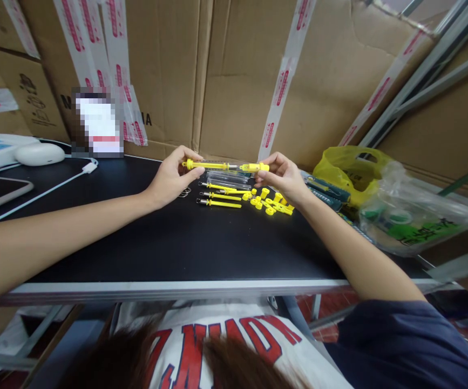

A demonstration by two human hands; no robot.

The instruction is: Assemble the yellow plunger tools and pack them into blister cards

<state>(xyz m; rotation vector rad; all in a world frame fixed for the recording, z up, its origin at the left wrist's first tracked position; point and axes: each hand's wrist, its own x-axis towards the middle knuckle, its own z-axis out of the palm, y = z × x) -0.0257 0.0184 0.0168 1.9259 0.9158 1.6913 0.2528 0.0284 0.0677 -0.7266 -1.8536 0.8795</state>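
Observation:
Above the table, a slim yellow-and-clear pen-shaped tool (213, 165) with a metal section in its middle lies level between my two hands. My left hand (174, 175) pinches its left end between thumb and fingers. At the other end, my right hand (281, 172) grips the yellow tip part (253, 167). Whether that part is joined to the rest or only touching, I cannot tell. Just below lie several thin yellow rods (223, 203) with dark metal ends, several clear tubes (228, 178), and a pile of small yellow plastic pieces (269, 204). Thin metal rings (185, 192) lie near my left wrist.
Cardboard boxes (242, 81) wall off the back of the black table (201, 243). A lit phone (99, 123), a white case (39, 154), a cable (43, 189) and another phone (1, 194) are on the left. Yellow (351, 167) and clear plastic bags (415, 216) stand right.

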